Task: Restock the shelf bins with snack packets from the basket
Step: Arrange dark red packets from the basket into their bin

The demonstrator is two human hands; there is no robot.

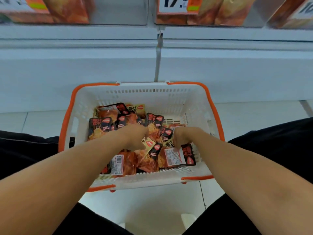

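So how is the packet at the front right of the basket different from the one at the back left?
The front-right packet shows a white printed label side; the back-left packet shows its black and orange picture side. The right hand touches the front-right one; the back-left one lies untouched. Both lie in the white basket.

Bright even light, blurred warped edges.

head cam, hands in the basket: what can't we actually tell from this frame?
- Head view: fingertips of the left hand and right hand curl down into the snack packets; how many each grips is hidden by the hands themselves.
- Packets lower in the basket: covered by the top layer and both forearms.
- Shelf bins: cut off by the top edge and blurred; fill level unreadable.
- Price tag: cropped, partly legible only.
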